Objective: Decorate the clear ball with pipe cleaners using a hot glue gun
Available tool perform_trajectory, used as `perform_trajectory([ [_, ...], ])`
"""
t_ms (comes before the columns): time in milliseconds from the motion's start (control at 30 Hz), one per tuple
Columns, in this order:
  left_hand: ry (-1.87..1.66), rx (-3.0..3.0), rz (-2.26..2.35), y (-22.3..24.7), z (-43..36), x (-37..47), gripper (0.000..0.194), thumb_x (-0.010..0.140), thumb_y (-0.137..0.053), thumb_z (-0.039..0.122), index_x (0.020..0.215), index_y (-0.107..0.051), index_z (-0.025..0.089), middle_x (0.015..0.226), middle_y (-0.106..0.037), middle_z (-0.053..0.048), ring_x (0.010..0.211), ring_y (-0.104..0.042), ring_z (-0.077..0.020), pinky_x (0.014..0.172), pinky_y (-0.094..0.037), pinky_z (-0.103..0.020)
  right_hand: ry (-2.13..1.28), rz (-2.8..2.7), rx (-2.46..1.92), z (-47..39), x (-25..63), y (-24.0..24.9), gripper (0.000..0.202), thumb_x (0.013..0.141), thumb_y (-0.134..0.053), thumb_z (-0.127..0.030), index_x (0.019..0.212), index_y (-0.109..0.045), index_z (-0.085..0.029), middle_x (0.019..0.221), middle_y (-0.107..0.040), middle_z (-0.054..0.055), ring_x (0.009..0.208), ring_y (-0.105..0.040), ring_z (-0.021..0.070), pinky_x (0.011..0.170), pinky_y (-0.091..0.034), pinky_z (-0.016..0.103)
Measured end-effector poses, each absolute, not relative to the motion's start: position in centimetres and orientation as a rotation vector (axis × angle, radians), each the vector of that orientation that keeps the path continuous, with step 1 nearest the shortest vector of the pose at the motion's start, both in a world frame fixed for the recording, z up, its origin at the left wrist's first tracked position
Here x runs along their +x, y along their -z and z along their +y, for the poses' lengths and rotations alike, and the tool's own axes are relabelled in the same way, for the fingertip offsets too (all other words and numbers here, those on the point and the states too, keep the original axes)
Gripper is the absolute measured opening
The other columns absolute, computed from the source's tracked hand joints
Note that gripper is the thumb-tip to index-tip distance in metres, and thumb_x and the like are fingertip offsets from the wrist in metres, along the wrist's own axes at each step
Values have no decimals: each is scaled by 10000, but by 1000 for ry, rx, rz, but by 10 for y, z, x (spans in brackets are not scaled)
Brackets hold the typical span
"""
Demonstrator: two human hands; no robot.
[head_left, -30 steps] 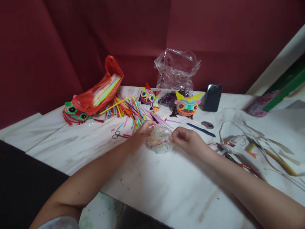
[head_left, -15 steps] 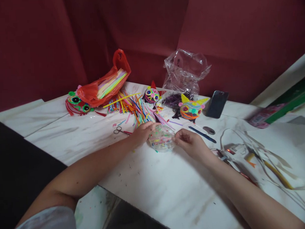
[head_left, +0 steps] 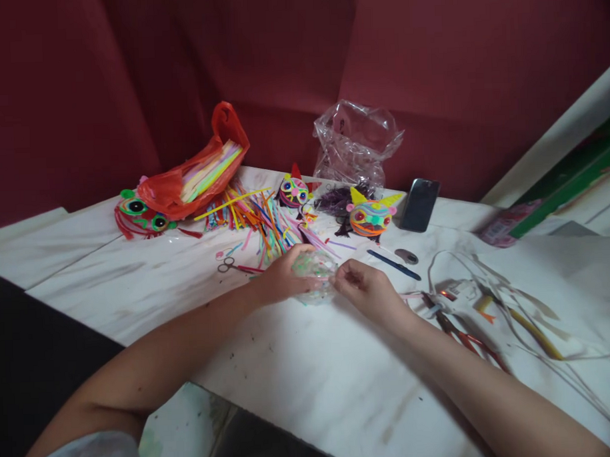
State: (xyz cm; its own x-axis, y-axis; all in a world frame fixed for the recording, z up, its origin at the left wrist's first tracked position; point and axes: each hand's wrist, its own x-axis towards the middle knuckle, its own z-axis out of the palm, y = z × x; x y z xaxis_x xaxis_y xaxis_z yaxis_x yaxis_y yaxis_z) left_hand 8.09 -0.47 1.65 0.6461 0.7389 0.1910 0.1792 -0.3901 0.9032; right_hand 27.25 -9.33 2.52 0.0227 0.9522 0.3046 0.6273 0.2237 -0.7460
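A small clear plastic bag (head_left: 313, 263) with tiny colourful bits inside is held just above the marble-patterned table. My left hand (head_left: 281, 276) wraps round its left side, the thumb lying across the front. At the bag's right edge my right hand (head_left: 361, 283) is closed in a pinch, its fingertips touching the plastic. Behind the bag lie loose colourful fuzzy strips (head_left: 265, 220). Scissors (head_left: 230, 265) rest left of my left hand. A dark blue pen-like stick (head_left: 393, 264) and a grey oval piece (head_left: 406, 256) lie beyond my right hand.
Decorated animal heads (head_left: 371, 219) stand at the back, near a red bag (head_left: 184, 193) of pastel strips and a clear crumpled bag (head_left: 354, 140). A phone (head_left: 419, 204) leans at the right. Red-handled pliers (head_left: 469, 339) and cables (head_left: 538, 314) lie by my right forearm.
My left hand has shifted its grip, the thumb moving from the bag's top edge to across its front. The view has swung slightly right. My right hand still pinches the edge.
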Motion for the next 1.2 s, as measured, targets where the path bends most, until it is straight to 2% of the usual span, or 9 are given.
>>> perform_trajectory([
  [200,-663,1817,761,-15,-4,79,681,656,-721,385,1269,-473,219,997,-628,-35,935,-609,-261,803,-488,-369,-502,-1719,-1482,-96,268,-28,153,799,-514,-325,734,-552,-192,622,-555,-13,562,-494,122,546,-391,235],
  [433,-690,1851,729,-13,-4,79,714,628,-771,442,1233,-459,227,1084,-602,-54,997,-603,-275,820,-504,-372,-425,-1778,-1460,-100,265,-24,108,817,-524,-262,727,-540,-205,626,-580,-14,571,-527,124,548,-403,227],
  [533,-840,2018,662,-11,-6,80,730,655,-759,380,1279,-422,207,1215,-558,-108,1115,-567,-302,925,-483,-411,-291,-1837,-1399,-101,265,-22,95,829,-521,-219,736,-539,-210,663,-613,7,615,-576,144,583,-441,244],
  [667,-1193,2356,484,-9,-4,76,765,640,-769,290,1306,-400,212,1387,-438,-167,1348,-383,-355,1129,-299,-503,20,-1959,-1147,-100,267,-19,109,886,-509,-201,785,-543,-219,728,-630,44,687,-602,170,614,-480,269],
  [800,-1259,2413,432,-6,-1,72,778,625,-789,312,1307,-422,235,1425,-409,-160,1373,-355,-360,1131,-294,-527,167,-2012,-1043,-99,266,-17,130,922,-490,-195,802,-535,-218,726,-619,55,680,-592,179,607,-481,280],
  [967,-1188,2260,489,-7,-3,75,734,602,-824,338,1254,-499,247,1399,-455,-136,1363,-370,-345,1157,-271,-497,191,-2019,-1103,-100,262,-15,134,922,-490,-193,797,-530,-217,709,-613,44,657,-597,173,585,-481,270],
  [1100,-1035,1856,687,-6,-1,79,743,612,-814,371,1258,-482,217,1264,-566,-112,1201,-528,-342,1023,-413,-479,232,-1983,-1132,-98,269,-25,17,914,-528,-214,910,-544,-210,779,-638,59,725,-622,192,625,-512,292],
  [1200,-921,1494,774,-9,5,80,686,684,-742,437,1266,-456,215,1191,-627,-90,1081,-610,-324,885,-493,-433,414,-1878,-1111,-98,280,-41,141,892,-576,-227,1027,-535,-216,935,-650,93,890,-624,237,755,-525,376],
])
